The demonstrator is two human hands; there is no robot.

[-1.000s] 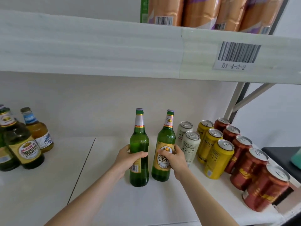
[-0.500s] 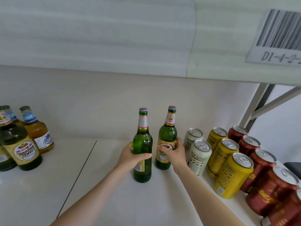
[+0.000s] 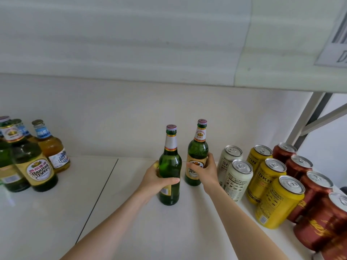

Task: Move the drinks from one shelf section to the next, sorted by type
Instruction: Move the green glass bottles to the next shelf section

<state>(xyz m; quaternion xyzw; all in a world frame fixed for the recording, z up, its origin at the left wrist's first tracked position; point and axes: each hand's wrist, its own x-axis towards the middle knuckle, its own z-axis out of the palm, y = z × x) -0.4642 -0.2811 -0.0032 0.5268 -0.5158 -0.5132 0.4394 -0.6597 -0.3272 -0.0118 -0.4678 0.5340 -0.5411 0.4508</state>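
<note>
Two green beer bottles stand upright on the right shelf section [image 3: 150, 231]. My left hand [image 3: 156, 182] grips the nearer bottle [image 3: 170, 164] round its body, its label turned away. My right hand [image 3: 205, 170] grips the farther bottle [image 3: 198, 151] round its gold label, close to the back wall. To their right stand white cans [image 3: 238, 177], yellow cans [image 3: 277, 199] and red cans [image 3: 323, 218] in rows. On the left shelf section stand more green bottles [image 3: 35, 166] and amber bottles [image 3: 51, 149].
A seam [image 3: 97, 199] divides the two shelf sections. The shelf above [image 3: 131, 44] hangs low overhead, with a barcode label [image 3: 336, 44] at its right. A metal shelf brace [image 3: 308, 117] stands behind the red cans.
Both hands have pushed the two green bottles farther back on the shelf, toward the wall, the right one ahead. My view has moved in closer under the upper shelf.
</note>
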